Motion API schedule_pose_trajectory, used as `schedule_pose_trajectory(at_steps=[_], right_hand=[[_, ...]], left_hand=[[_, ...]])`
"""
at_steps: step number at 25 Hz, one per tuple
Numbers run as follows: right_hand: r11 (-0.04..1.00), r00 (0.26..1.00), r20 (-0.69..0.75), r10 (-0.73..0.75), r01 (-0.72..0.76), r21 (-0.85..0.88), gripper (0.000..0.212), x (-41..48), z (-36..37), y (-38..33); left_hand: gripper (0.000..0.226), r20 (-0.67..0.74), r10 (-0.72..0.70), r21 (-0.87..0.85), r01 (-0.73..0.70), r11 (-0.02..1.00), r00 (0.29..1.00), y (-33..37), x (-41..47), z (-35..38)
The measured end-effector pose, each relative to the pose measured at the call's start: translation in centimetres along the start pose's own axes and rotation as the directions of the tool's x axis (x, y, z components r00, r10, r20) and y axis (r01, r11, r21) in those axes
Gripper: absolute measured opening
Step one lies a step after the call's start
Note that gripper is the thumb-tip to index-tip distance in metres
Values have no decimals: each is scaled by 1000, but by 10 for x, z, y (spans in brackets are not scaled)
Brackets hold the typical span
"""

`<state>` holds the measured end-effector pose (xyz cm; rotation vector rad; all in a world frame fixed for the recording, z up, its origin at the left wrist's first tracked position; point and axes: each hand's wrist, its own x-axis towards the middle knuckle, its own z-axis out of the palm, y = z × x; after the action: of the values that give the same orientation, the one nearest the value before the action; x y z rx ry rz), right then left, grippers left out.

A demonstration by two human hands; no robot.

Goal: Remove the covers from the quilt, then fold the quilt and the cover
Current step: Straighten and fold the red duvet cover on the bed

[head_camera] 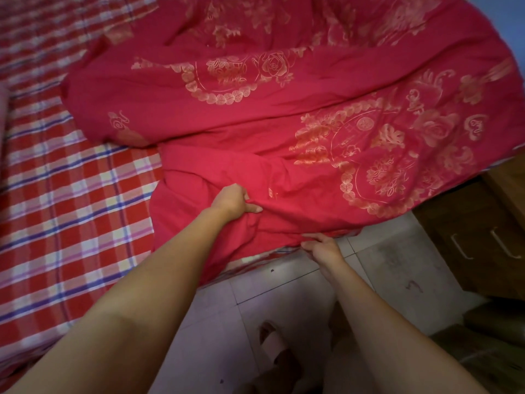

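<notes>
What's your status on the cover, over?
Left hand grips red cover. Right hand at its hem, grip unclear. Cover bunched on bed, nothing lying on it.

red gold-floral cover (284, 115), red-checked bedsheet (71, 209)

A red, white and blue plaid bedsheet (71, 194) covers the mattress across the left of the frame, its checks crossed by thin purple lines and its near edge reaching the bed's side. Pale floor tiles (287, 285) lie below the bed, marked by dark grout lines and a scatter of dark specks and smudges. A dark wooden bedside cabinet (454, 223) stands on the tiles at right, two pale curved handles (461, 247) side by side on its front. Brown, box-like shapes (483, 354) sit dimly in the lower right corner. A pale slipper (272, 344) rests on the tiles at bottom centre. A strip of blue wall (517, 29) shows at upper right.
</notes>
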<state>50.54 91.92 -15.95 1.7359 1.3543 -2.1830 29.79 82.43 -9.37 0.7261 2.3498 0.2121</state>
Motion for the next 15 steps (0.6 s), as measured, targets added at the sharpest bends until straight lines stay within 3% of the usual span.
schedule_pose_trajectory(at_steps=[6,11,15], right_hand=[[887,984,148,99,-155,435,24,-7,3,1],[906,985,153,82,-138,400,17,-5,4,-1],[945,986,162,33,-83,317,32,-1,1,2]], left_hand=[[51,108,29,-122,-15,992,994,-8,3,17],[46,183,64,-166,-34,986,981,-15,10,19],[36,157,15,-246,25,969,988,-13,16,24]])
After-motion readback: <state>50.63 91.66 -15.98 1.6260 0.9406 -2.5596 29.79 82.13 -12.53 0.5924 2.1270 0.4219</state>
